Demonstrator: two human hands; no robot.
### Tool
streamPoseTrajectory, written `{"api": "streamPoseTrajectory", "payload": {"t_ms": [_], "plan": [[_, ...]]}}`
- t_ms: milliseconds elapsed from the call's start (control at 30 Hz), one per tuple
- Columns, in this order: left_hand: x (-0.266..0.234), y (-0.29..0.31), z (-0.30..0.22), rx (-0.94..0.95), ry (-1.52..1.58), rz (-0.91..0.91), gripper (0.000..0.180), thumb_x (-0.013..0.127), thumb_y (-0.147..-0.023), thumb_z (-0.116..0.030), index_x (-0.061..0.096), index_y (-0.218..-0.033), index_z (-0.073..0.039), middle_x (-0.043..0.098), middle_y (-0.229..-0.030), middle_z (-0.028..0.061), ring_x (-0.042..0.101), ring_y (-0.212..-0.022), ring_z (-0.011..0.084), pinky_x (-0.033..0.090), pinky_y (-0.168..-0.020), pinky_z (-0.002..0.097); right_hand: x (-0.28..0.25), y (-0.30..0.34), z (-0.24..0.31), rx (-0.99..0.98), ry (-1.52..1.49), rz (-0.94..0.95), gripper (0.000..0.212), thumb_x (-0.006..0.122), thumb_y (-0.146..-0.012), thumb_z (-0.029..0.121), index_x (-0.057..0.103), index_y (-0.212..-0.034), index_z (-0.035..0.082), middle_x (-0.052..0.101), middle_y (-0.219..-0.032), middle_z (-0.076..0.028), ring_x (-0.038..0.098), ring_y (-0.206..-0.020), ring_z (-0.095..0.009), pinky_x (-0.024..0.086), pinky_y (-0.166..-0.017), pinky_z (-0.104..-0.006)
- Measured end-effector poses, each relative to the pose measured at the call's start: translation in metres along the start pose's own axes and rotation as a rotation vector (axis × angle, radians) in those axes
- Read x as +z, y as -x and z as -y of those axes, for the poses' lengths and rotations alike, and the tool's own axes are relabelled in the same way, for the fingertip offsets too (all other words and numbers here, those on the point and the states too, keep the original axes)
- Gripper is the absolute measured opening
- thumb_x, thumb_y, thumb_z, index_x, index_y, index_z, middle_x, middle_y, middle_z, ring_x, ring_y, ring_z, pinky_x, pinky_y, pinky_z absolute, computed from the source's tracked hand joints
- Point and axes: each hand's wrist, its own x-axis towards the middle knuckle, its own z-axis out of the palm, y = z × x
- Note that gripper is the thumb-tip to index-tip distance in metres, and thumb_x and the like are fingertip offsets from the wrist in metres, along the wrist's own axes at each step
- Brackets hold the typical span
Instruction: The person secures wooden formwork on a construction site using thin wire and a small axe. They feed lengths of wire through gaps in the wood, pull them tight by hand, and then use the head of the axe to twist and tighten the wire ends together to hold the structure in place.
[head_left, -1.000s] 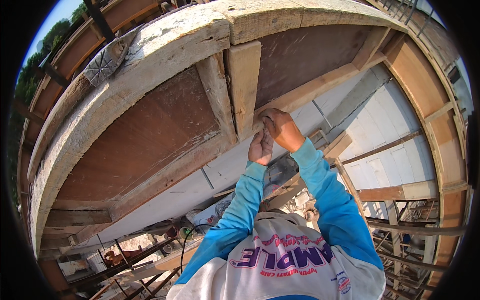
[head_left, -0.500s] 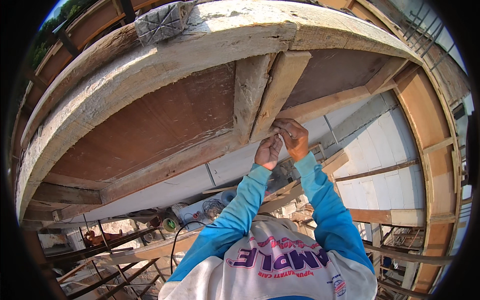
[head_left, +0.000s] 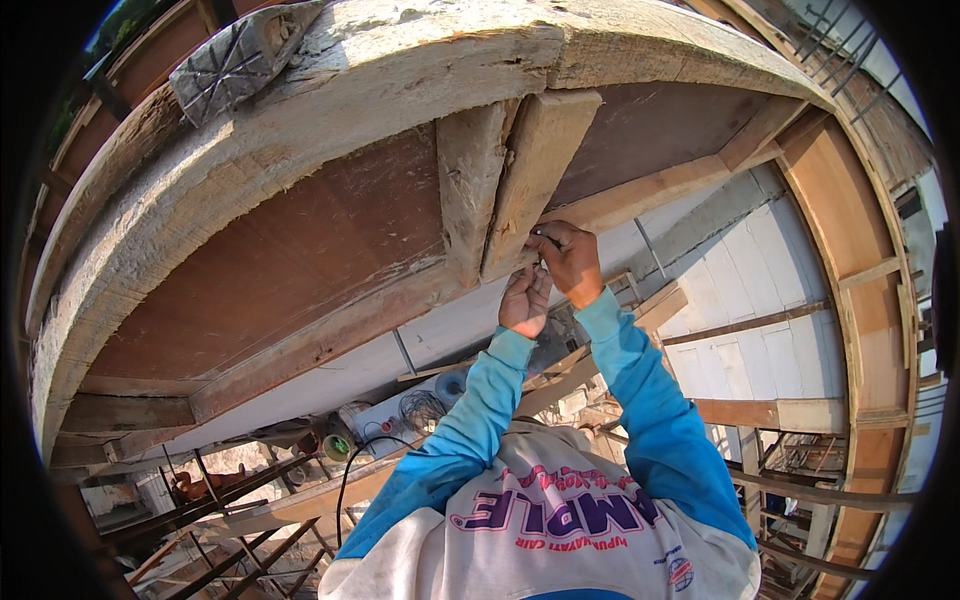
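Both my hands meet at the lower end of a short wooden brace, which stands beside a rougher wooden post. My right hand is closed in a pinch by the brace's right edge. A tiny dark spot shows at its fingertips, too small to name. Just below and left, my left hand has its palm turned up and its fingers curled together near the right hand's fingers. Whatever it pinches is hidden. Brace and post run from a curved timber rim down to a straight wooden rail.
Brown panels fill the frame behind the brace. A curved wooden form rises at right, beside white boards. Lower down are steel bars, a coil of wire, a green-filled bucket and a dark cable.
The view has shifted a little, so the frame sits slightly further left. My right hand has turned slightly, its fingers now at the brace's edge; my left hand stays just below it.
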Motion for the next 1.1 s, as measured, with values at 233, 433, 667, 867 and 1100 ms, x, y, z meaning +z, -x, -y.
{"api": "streamPoseTrajectory", "payload": {"t_ms": [233, 433, 667, 867, 1100], "plan": [[0.057, 0.060, 0.004, 0.292, -0.811, -0.392, 0.020, 0.060, -0.090, -0.013, 0.056, -0.108, -0.005, 0.057, -0.106, 0.0088, 0.060, -0.094, 0.0182, 0.054, -0.077, 0.0312, 0.005, 0.003, -0.006, -0.119, 0.155, -0.103, 0.012, 0.070, -0.077, 0.004, 0.068, -0.086, -0.004, 0.066, -0.087, -0.014, 0.062, -0.078, -0.021, 0.048, -0.071, -0.0307], [0.083, 0.066, -0.011, 1.033, -1.746, 0.000, 0.036, 0.062, -0.084, -0.004, 0.055, -0.119, -0.002, 0.059, -0.103, 0.0146, 0.062, -0.085, 0.0253, 0.052, -0.068, 0.0339, 0.002, 0.000, 0.000, 0.061, -0.099, 0.010, 0.018, 0.074, -0.074, 0.011, 0.071, -0.086, -0.002, 0.064, -0.084, -0.013, 0.061, -0.075, -0.024, 0.047, -0.068, -0.0338], [0.101, 0.075, -0.009, 0.833, -1.922, 0.031, 0.046, 0.061, -0.086, -0.007, 0.049, -0.131, -0.004, 0.065, -0.087, 0.0142, 0.063, -0.070, 0.0252, 0.051, -0.063, 0.0353, -0.018, -0.015, 0.000, 0.260, -0.177, 0.252, 0.016, 0.072, -0.078, 0.007, 0.071, -0.089, -0.004, 0.066, -0.085, -0.010, 0.061, -0.066, -0.015, 0.049, -0.058, -0.0281], [0.103, 0.045, -0.008, 0.838, -1.883, -0.060, 0.047, 0.057, -0.087, -0.009, 0.046, -0.133, -0.002, 0.065, -0.088, 0.0184, 0.065, -0.076, 0.0297, 0.051, -0.067, 0.0383, -0.025, -0.023, -0.025, 0.199, -0.255, 0.392, 0.019, 0.071, -0.080, 0.004, 0.068, -0.096, -0.005, 0.065, -0.081, -0.009, 0.060, -0.066, -0.012, 0.049, -0.057, -0.0258], [0.106, 0.036, -0.017, 0.854, -2.062, -0.176, 0.034, 0.056, -0.089, -0.021, 0.061, -0.120, -0.008, 0.066, -0.090, 0.0220, 0.066, -0.079, 0.0356, 0.052, -0.069, 0.0419, -0.013, -0.016, -0.036, 0.315, -0.581, 0.272, 0.022, 0.071, -0.078, 0.002, 0.066, -0.098, -0.007, 0.065, -0.079, -0.008, 0.060, -0.066, -0.014, 0.049, -0.056, -0.0267]]}}
